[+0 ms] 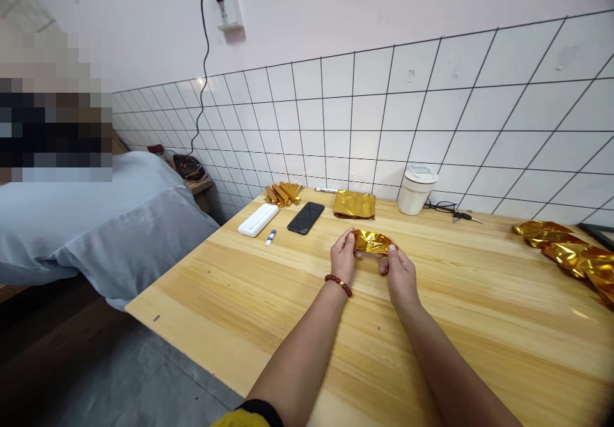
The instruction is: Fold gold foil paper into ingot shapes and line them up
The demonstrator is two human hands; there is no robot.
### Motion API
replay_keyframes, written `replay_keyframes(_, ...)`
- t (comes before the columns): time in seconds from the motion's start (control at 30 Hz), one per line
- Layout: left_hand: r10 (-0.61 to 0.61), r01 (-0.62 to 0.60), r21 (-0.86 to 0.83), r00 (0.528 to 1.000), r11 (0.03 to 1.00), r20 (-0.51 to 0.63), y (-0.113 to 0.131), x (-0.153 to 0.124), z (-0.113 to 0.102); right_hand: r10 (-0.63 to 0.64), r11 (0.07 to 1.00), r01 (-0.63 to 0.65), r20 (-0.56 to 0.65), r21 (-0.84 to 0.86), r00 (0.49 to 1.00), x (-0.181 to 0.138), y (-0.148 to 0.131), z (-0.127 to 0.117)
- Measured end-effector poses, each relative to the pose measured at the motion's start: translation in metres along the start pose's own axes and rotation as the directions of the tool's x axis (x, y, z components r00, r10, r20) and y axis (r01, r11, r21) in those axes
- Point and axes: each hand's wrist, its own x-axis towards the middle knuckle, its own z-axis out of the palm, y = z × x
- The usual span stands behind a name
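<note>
A crinkled strip of gold foil [373, 241] is stretched sideways between my two hands, above the wooden table [268, 312]. My left hand [343, 254] pinches its left end with thumb and fingers; a dark red bead bracelet [338, 284] circles that wrist. At the right end, my right hand [401, 273] grips the foil with the thumb on top. Some fingers of both hands are hidden behind or under the strip. Just beyond my hands lies a flat stack of gold foil sheets [355, 204].
Left of the stack lie a black phone [306, 218], a white power bank [258, 220], a small blue-and-white tube [270, 238] and folded gold strips [283, 194]. A white lidded cup [417, 190], glasses [442, 206] and a key [467, 217] stand by the wall. Twisted gold foil [570, 251] lies right. A person [96, 222] sits left.
</note>
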Motion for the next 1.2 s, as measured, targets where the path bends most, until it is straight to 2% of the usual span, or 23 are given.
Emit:
replay_keyframes(0.23, 0.017, -0.018, -0.019, 1.0, 1.0, -0.015, -0.0061, 0.002, -0.001, -0.001, 1.0, 0.0, 0.067, 0.011, 0.998, -0.0031, -0.002, 0.0014)
replay_keyframes(0.53, 0.007, -0.005, 0.043, 0.998, 0.999, -0.054, -0.0052, 0.0003, 0.0014, -0.014, 0.999, 0.019, -0.139, 0.035, 0.99, -0.0014, -0.0046, 0.0015)
replay_keyframes(0.7, 0.021, -0.02, 0.031, 0.999, 0.999, -0.031, -0.0043, -0.0012, 0.0019, -0.011, 1.0, 0.01, -0.13, -0.009, 0.991, -0.0013, -0.004, 0.0009)
replay_keyframes(0.97, 0.028, -0.023, 0.059, 0.996, 0.998, -0.086, -0.0044, 0.0, 0.0022, 0.012, 0.998, 0.001, -0.216, 0.062, 0.976, -0.0009, -0.0056, 0.0025)
replay_keyframes(1.2, 0.019, -0.015, 0.045, 0.996, 0.999, -0.088, -0.0026, -0.0013, 0.0027, 0.04, 0.997, -0.024, -0.229, 0.072, 0.973, -0.0007, -0.0102, 0.0044)
